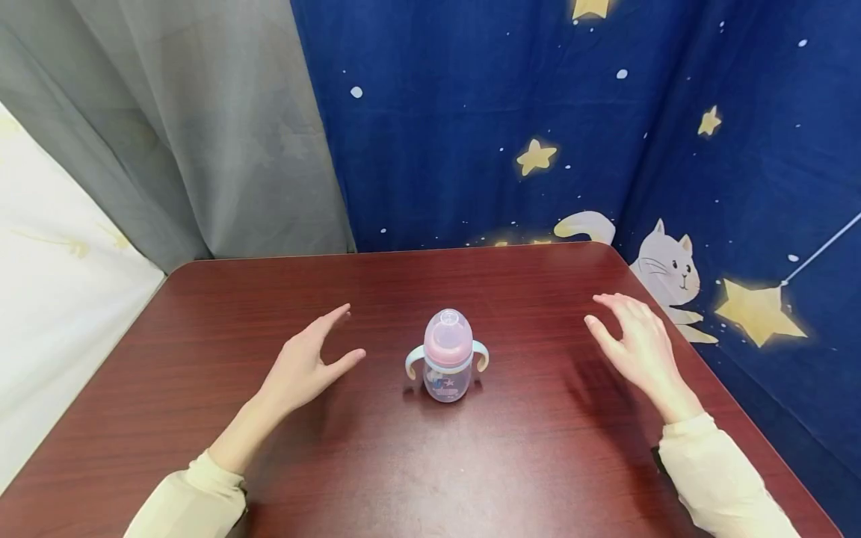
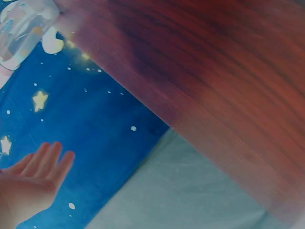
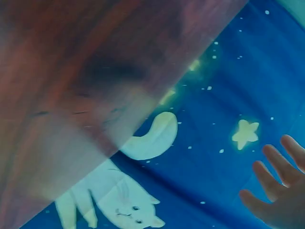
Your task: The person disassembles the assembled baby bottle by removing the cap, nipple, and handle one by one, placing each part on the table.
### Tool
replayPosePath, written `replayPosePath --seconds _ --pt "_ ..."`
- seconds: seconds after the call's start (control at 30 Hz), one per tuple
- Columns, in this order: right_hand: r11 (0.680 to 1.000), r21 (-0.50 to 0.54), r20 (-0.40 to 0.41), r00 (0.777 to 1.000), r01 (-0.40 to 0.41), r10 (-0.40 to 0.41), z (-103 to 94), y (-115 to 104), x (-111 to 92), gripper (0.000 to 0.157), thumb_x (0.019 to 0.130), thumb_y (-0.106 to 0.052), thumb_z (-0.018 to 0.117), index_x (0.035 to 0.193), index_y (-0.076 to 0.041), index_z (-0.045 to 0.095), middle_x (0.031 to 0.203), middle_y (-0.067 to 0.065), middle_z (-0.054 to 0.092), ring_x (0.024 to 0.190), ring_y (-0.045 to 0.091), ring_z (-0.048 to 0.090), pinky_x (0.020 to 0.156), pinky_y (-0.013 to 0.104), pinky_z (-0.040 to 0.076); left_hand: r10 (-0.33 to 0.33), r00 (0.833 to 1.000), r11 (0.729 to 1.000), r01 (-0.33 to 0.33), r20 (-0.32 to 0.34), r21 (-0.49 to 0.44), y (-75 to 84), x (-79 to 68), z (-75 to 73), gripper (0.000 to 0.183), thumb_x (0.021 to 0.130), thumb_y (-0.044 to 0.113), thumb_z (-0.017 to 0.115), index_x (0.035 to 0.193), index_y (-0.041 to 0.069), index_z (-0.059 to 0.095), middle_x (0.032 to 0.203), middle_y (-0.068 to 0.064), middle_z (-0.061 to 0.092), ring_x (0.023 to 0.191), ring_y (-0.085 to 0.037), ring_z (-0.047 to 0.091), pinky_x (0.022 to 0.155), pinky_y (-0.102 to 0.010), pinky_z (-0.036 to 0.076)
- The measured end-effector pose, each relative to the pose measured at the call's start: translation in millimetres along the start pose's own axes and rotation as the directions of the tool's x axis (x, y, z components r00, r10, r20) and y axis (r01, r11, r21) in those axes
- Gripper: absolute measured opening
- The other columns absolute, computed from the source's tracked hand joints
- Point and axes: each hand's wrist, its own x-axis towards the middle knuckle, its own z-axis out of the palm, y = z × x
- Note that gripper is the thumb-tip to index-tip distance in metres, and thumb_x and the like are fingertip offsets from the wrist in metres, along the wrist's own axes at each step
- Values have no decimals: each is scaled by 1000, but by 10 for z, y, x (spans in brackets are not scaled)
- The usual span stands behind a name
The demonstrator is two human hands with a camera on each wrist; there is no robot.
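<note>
No word or number can be read. Pale pink lettering (image 1: 445, 391) runs across the lower front of the two-handled bottle (image 1: 448, 357), below a printed star (image 1: 449, 382), but it is too small to make out. A round mark (image 1: 448, 317) on top of the bottle's cap (image 1: 448, 342) is equally illegible, and the printing on the bottle's side is blurred in the left wrist view.

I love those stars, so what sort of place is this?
Maybe a curtained indoor corner: a blue starry curtain and a grey curtain hang behind a reddish table holding a baby bottle.
</note>
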Motion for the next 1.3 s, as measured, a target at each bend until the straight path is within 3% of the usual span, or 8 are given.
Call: replayPosePath --seconds 0.1,0.2,0.4,0.57,0.73,0.9,1.03,1.3 --pt "999 42 -92 996 19 -15 2 -76 83 28 80 -18 63 104 -6 60 106 15 57 105 32 45 85 48 31 16 999 988 -22 -36 -152 68 78 53 65 74 35 69 130 14 42 114 -3 56 105 -16 50 84 -37 39" --pt "997 70 -146 989 45 -34 12 -172 167 23 79 -16 64 100 -6 63 99 12 60 100 29 48 83 44 33 39 999 970 -44 -25 -237 135 146 121 67 72 34 72 129 16 42 112 -1 57 103 -15 52 84 -37 40" --pt "990 109 -177 981 95 -74 59 -400 317 20 79 -17 64 98 -8 64 94 7 62 96 24 51 80 39 36 72 991 957 -37 113 -286 229 214 318 81 67 40 74 133 18 34 115 0 55 105 -15 50 87 -37 38" --pt "976 157 -157 979 154 -129 114 -660 408 22 79 -19 64 99 -10 64 95 3 62 94 20 52 78 37 38 94 964 963 -25 247 -269 284 237 524 91 65 49 72 136 16 27 121 -4 50 112 -18 45 90 -40 34" --pt "953 201 -112 971 228 -209 190 -930 464 24 80 -24 63 100 -12 64 96 -1 62 92 16 53 76 34 41 126 944 963 -43 304 -267 303 269 681 95 63 49 73 137 16 25 123 -1 47 110 -15 45 88 -38 36" --pt "932 215 -39 956 293 -292 263 -1159 466 29 80 -32 62 103 -14 64 98 -2 61 94 13 52 73 35 43 136 934 961 -43 330 -274 311 289 772 94 60 46 76 136 22 26 117 7 50 102 -6 47 84 -31 39" --pt "918 220 8 940 330 -340 305 -1289 453 33 80 -38 61 104 -16 63 99 -4 60 95 11 51 75 34 43 148 927 956 -46 343 -290 318 288 822 91 60 47 76 133 23 28 110 8 52 95 -5 49 78 -29 41" --pt "908 228 82 922 353 -379 347 -1428 447 39 79 -48 57 107 -20 60 100 -8 58 95 7 50 73 32 43 144 937 952 -44 319 -303 337 289 891 89 60 44 77 132 20 31 107 9 54 94 -4 50 78 -27 41"
